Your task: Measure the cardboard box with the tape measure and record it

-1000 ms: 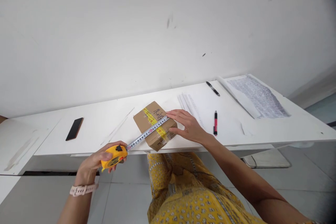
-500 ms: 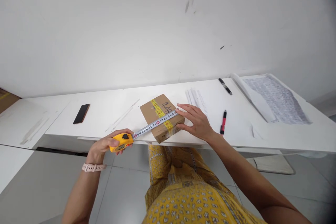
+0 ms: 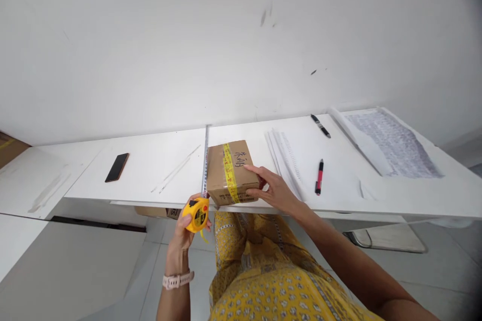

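Observation:
A yellow tape measure [image 3: 197, 214] is gripped in my left hand [image 3: 183, 230] at the desk's front edge. Its metal blade [image 3: 205, 160] is pulled out and runs away from me along the left side of a small cardboard box [image 3: 231, 168], its far end close to the wall. Yellow printed tape crosses the box, and dark handwriting marks its top. My right hand [image 3: 276, 190] holds the box by its right side, thumb below and fingers on the upper edge. Part of that side is hidden behind the fingers.
The white desk [image 3: 158, 150] carries a phone [image 3: 117, 167] on the left. Right of the box lie stacked papers [image 3: 288, 155], a red pen [image 3: 320, 177], a black pen [image 3: 320, 126] and a written sheet [image 3: 391, 143]. A wall [image 3: 188, 50] stands behind.
My left hand has swung the tape measure right and closer to me; the blade went from lying across the box top to running along its left side. The box has turned straighter, my right hand lower.

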A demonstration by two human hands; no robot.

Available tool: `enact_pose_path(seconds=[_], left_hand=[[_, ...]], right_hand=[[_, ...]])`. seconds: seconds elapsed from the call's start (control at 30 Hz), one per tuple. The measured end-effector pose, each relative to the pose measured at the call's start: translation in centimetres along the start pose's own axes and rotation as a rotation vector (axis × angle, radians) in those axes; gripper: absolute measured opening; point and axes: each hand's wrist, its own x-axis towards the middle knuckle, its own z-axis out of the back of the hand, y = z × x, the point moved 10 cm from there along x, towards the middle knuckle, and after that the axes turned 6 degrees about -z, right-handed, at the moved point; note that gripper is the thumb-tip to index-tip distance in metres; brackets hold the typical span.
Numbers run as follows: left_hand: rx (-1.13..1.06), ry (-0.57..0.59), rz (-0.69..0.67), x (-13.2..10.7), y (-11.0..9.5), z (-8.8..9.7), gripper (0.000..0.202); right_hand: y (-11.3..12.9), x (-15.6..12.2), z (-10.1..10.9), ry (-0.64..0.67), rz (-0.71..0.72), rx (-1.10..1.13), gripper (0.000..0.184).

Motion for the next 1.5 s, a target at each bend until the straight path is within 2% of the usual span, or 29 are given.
enact_pose_path(seconds=[0.07, 0.2, 0.3, 0.37, 0.5, 0.67, 0.83, 0.93, 1.0, 1.13, 1.23, 1.5], left_hand=[[0.011, 0.011, -0.028, 0.7, -1.7, -0.7, 0.071], [0.088, 0.016, -0.122, 1.5, -5.3, -2.5, 0.076], [0.126, -0.009, -0.196, 1.0, -6.0, -4.2, 0.081], [0.105, -0.015, -0.185, 0.3, -4.8, -5.4, 0.08], [0.023, -0.047, -0.099, -0.8, -0.8, -7.7, 0.078], [-0.032, -0.128, -0.089, -1.1, 2.1, -8.9, 0.076], [-0.016, -0.16, -0.077, -1.3, 3.0, -9.2, 0.07], [-0.021, -0.147, -0.067, -1.5, 3.2, -9.4, 0.067], [-0.017, -0.142, -0.067, -1.6, 3.3, -9.4, 0.065], [-0.02, -0.138, -0.072, -1.6, 3.4, -9.1, 0.061], [-0.022, -0.146, -0.059, -1.6, 3.8, -9.0, 0.065], [0.034, -0.149, -0.043, -0.9, 5.9, -9.2, 0.062]], right_hand=[[1.0, 0.7, 0.8, -0.072, -0.029, -0.024, 0.05], [3.8, 3.2, 3.7, -0.329, -0.014, -0.131, 0.033], [5.6, 6.1, 4.5, -0.405, 0.078, -0.19, 0.037], [5.6, 8.5, 4.3, -0.382, 0.078, -0.221, 0.044], [3.8, 12.3, 3.7, -0.324, -0.072, -0.251, 0.056], [3.6, 13.6, 3.9, -0.368, -0.142, -0.281, 0.063], [3.9, 14.0, 3.9, -0.359, -0.123, -0.331, 0.058], [4.1, 14.2, 3.6, -0.303, -0.081, -0.26, 0.043], [4.9, 14.2, 3.2, -0.264, 0.019, -0.169, 0.032], [6.7, 13.9, 1.8, -0.177, 0.23, -0.17, 0.039], [6.4, 14.2, 1.2, -0.156, 0.226, -0.23, 0.039], [6.8, 13.5, 1.6, -0.177, 0.206, -0.15, 0.031]])
